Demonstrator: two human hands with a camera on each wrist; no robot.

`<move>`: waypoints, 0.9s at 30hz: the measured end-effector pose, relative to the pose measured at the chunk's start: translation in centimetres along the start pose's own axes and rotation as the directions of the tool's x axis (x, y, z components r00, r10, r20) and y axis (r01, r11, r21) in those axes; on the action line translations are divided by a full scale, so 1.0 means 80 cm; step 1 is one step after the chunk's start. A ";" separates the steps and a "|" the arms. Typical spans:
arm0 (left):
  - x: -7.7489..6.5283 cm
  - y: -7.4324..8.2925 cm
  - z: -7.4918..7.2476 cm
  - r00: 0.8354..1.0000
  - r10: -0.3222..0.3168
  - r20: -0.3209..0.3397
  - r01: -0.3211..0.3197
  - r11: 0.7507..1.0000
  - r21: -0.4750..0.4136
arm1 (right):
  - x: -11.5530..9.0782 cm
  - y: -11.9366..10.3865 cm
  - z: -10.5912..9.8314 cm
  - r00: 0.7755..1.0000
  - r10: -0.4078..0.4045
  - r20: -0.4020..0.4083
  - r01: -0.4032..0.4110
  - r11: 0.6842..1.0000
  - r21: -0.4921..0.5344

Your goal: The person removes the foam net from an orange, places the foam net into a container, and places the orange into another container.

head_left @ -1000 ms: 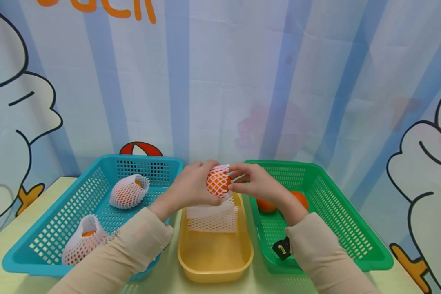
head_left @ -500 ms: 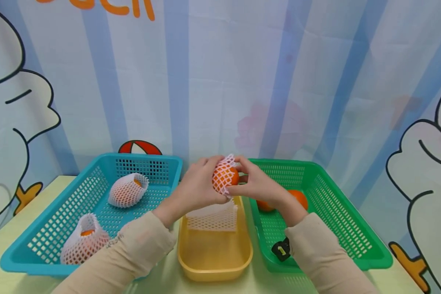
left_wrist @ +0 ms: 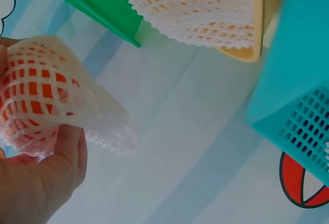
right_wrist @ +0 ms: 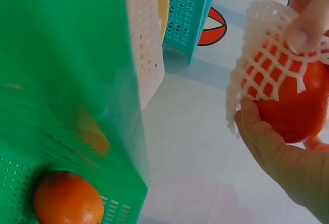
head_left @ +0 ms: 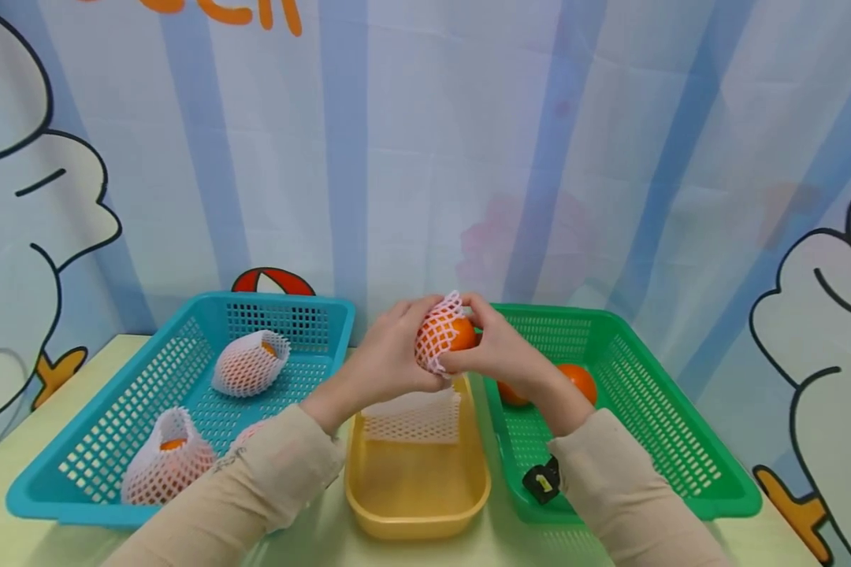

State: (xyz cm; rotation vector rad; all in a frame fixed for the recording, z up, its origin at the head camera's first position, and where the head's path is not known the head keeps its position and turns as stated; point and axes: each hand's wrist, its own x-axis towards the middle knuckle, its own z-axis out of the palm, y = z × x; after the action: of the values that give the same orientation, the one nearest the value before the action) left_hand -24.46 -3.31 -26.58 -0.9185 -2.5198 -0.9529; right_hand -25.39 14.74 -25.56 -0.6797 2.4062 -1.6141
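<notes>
- So the orange fruit (head_left: 464,335) is up in the air between both hands, over the far end of the yellow tray (head_left: 418,492), half dressed in a white foam net (head_left: 436,335).
- Left hand (head_left: 386,350) is grasping the netted side, fingers wrapped round it.
- Right hand (head_left: 503,346) has it too, thumb and fingers pinching around the bare side, at the net's edge (the right wrist view shows this best).
- The net's closed-up end sticks out loose past the left fingers in the left wrist view.
- More foam nets (head_left: 413,421) lie flat in the tray's far half.
- Blue basket (head_left: 95,513) on the person's left: one netted fruit (head_left: 250,364) at the back, another netted fruit (head_left: 165,465) near the front, plus something pink mostly behind the sleeve (head_left: 284,465).
- Green basket (head_left: 670,409) on the right: two bare oranges (head_left: 577,383) and a small black object (head_left: 542,480) (too hidden to name).
- All three containers sit on a pale counter (head_left: 78,398), in front of a striped cartoon curtain (head_left: 432,157).
</notes>
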 end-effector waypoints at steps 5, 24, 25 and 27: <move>0.003 -0.008 0.000 0.998 0.038 0.047 -0.039 0.999 0.024 | -0.001 -0.001 -0.003 0.999 0.046 -0.018 -0.047 0.999 -0.028; -0.005 -0.016 -0.003 0.985 0.057 0.163 -0.092 0.973 0.212 | -0.015 0.001 -0.035 0.985 0.168 0.042 -0.159 0.973 -0.170; -0.004 -0.016 -0.003 0.983 0.047 0.175 -0.086 0.971 0.223 | -0.017 0.001 -0.038 0.984 0.175 0.042 -0.166 0.971 -0.172; -0.003 -0.016 -0.002 0.977 0.009 0.213 -0.062 0.968 0.243 | -0.020 0.001 -0.045 0.982 0.186 0.043 -0.177 0.969 -0.170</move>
State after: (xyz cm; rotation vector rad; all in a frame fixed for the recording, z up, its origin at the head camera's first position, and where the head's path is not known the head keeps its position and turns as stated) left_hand -25.10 -4.23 -27.22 -1.0269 -2.7066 -0.5346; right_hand -25.36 18.47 -24.41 -0.5057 2.4978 -1.3171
